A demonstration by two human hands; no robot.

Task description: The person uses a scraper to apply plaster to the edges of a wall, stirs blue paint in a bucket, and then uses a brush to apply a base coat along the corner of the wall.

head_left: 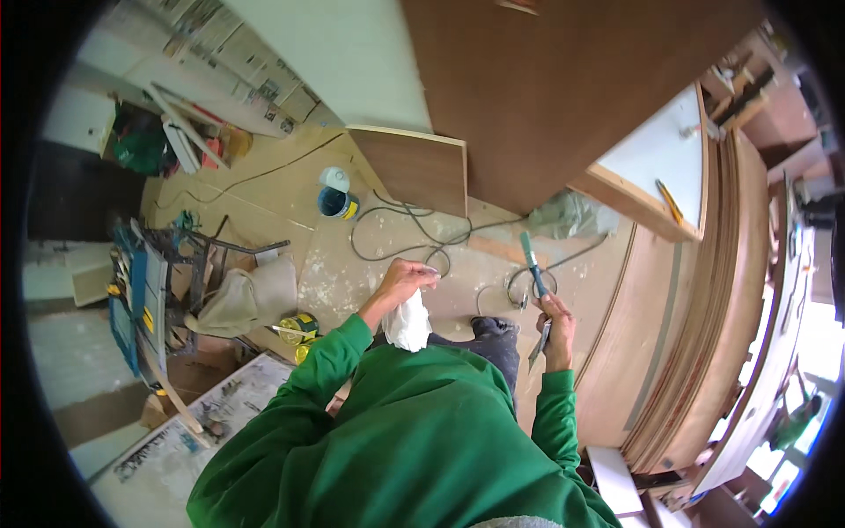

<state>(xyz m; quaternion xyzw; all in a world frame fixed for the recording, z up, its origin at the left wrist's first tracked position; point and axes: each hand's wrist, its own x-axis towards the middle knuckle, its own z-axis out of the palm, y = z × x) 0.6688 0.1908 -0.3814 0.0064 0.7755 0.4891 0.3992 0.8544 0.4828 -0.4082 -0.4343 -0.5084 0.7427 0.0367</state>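
Observation:
My left hand [407, 280] is closed on a crumpled white cloth or thin bag [407, 324], which hangs below the fingers in front of my green top. I cannot tell which material it is. Off to the right, my right hand [556, 322] grips a paintbrush [532, 260] with its teal bristle end pointing away from me. A pointed greyish tool, perhaps a scraper [540, 343], sticks out below the same fingers; its kind is unclear. Both hands are above the floor, apart from each other.
A dark can [338, 202] stands ahead, near a small brown panel [418, 172] leaning on a large brown board [546, 79]. Black cable [387, 255] loops over the floor. Stacked sheets [695, 352] line the right; a yellow cutter [670, 202] lies on a white-topped frame. Left are yellow tins [299, 328].

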